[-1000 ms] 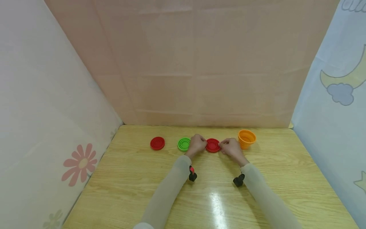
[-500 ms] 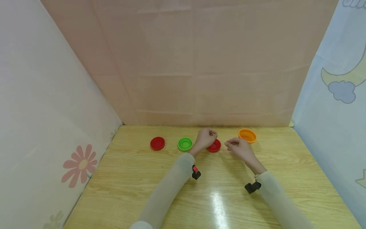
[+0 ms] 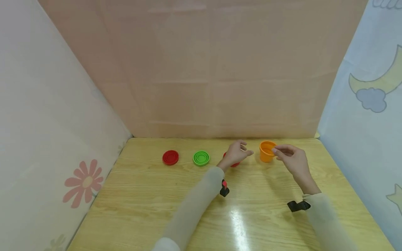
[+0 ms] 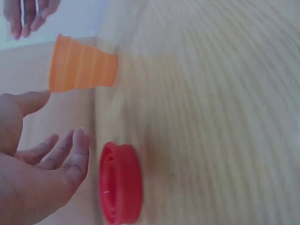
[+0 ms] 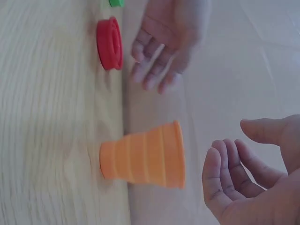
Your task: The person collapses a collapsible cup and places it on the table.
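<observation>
orange cup [image 3: 265, 157] is set upright between left hand [image 3: 235, 153] and right hand [image 3: 296, 164], fingers of both loosely parted, nearest red disc [image 4: 129, 185] part-obscured by left hand in head view

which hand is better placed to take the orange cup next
Probably the right hand: in the head view it overlaps the rim of the orange cup, while the left hand shows a gap to it and hides part of a red disc. Neither holds the cup.

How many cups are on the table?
4: in the head view, from left, a red cup, a green cup, another red cup partly behind the left hand, and an orange cup near the right hand.
</observation>
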Available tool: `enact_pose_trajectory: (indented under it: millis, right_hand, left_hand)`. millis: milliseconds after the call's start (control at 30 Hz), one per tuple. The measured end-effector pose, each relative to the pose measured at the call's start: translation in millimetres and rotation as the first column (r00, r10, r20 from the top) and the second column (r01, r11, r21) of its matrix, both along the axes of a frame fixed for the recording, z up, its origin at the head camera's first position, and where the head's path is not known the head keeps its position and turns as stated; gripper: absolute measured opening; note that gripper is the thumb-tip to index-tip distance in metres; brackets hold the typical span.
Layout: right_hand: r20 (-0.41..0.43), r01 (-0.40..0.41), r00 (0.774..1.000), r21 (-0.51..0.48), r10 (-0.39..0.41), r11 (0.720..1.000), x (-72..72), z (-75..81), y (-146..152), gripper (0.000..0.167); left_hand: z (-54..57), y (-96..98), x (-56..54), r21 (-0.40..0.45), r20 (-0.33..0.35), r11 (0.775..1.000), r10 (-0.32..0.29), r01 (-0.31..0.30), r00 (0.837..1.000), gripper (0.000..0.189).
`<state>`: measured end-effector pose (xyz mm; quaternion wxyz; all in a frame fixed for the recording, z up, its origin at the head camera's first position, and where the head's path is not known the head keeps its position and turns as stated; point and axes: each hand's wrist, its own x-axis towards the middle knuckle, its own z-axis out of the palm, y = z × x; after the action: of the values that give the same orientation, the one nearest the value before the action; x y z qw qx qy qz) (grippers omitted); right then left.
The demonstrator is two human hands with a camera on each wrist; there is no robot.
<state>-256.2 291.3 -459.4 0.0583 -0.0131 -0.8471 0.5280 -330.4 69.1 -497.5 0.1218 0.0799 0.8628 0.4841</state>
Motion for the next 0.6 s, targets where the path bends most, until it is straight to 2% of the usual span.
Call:
enact_pose_trajectory:
  millis: [200,267,367,433,600]
  right_hand:
    - [0.018,0.088,0.996,0.023,-0.089,0.996,1.9,-9.5,15,0.052]
    - [0.026,0.121,0.992,0.030,-0.122,0.992,1.7,-15.6,17,0.052]
    - [0.030,0.143,0.989,0.040,-0.144,0.989,-0.4,-25.3,18,0.057]
    - [0.040,0.127,0.991,0.050,-0.129,0.991,-2.3,-30.3,19,0.065]
    - [0.121,-0.013,0.993,0.039,0.008,0.999,-9.4,-39.0,23,0.084]
  left_hand:
    - [-14.3,9.7,0.7,0.048,0.015,0.995,-0.093,0.092,0.996,0.067]
    - [-16.5,12.5,1.4,0.059,0.017,0.989,-0.138,0.137,0.990,0.071]
    - [-17.3,17.8,2.2,0.084,0.010,0.981,-0.175,0.173,0.985,0.074]
    - [-16.8,21.8,2.0,0.104,0.004,0.978,-0.184,0.183,0.983,0.074]
    - [-17.5,32.0,0.9,0.177,0.017,0.964,-0.205,0.199,0.979,0.071]
